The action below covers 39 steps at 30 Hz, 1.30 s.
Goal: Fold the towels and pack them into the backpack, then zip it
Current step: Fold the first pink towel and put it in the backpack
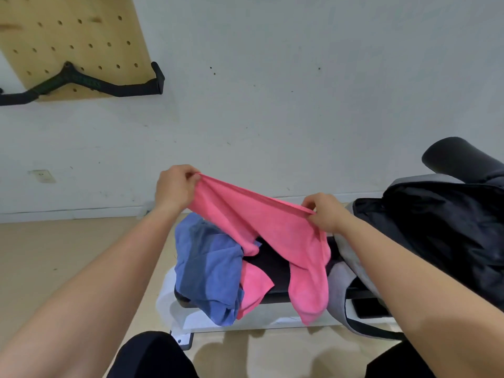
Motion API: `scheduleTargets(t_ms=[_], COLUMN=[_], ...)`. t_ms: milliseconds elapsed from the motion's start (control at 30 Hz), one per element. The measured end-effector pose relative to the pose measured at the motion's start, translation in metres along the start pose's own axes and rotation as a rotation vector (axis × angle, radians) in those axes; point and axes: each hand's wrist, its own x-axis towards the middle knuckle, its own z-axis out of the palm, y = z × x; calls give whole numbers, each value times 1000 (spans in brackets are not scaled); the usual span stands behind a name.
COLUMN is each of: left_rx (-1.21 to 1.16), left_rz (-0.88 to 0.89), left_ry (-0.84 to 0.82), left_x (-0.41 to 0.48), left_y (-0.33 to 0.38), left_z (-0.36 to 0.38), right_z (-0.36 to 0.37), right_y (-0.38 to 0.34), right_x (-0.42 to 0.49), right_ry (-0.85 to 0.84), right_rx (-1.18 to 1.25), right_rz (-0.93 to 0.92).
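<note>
Pink towel is held up over the counter, its top edge stretched btw both hands: left hand pinches one end, right hand the other, w/ the rest drooping beside the crumpled blue towel. It looks light, soft & floppy, so prob best gripped at the corners/edge & laid flat to crease. Backpack lies open just to the right.

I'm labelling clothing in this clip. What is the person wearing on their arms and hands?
Nothing shows on them. The left forearm and right forearm are bare to the frame edge: no sleeves, watch or bands. The left grip and right grip are bare hands, no gloves or visible rings. Black clothing covers the legs below.
</note>
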Motion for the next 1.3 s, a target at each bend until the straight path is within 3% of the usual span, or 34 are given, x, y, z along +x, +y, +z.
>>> scheduleTargets(t_ms=[167, 333, 500, 633, 800, 1000, 1300], left_rx=[-19, -207, -336, -348, -303, -243, -126], left_rz=[-45, 195, 277, 248, 215, 162, 20], left_ry=[-13, -293, -479, -373, -283, -142, -89], left_x=[1, -27, -47, -50, -38, -19, -5], left_y=[1, 66, 103, 108, 105, 105, 68], left_z=[-4, 21, 46, 53, 46, 36, 22], right_z=[-33, -59, -64, -61, -54, -44, -53], right_y=[-5, -51, -78, -69, -43, -25, 10], right_x=[-2, 8, 9, 2, -9, -15, -13], right_ry=[63, 91, 88, 64, -2, 43, 128], right_rx=[172, 161, 183, 182, 227, 51, 57], right_rz=[1, -148, -195, -197, -54, 5, 129])
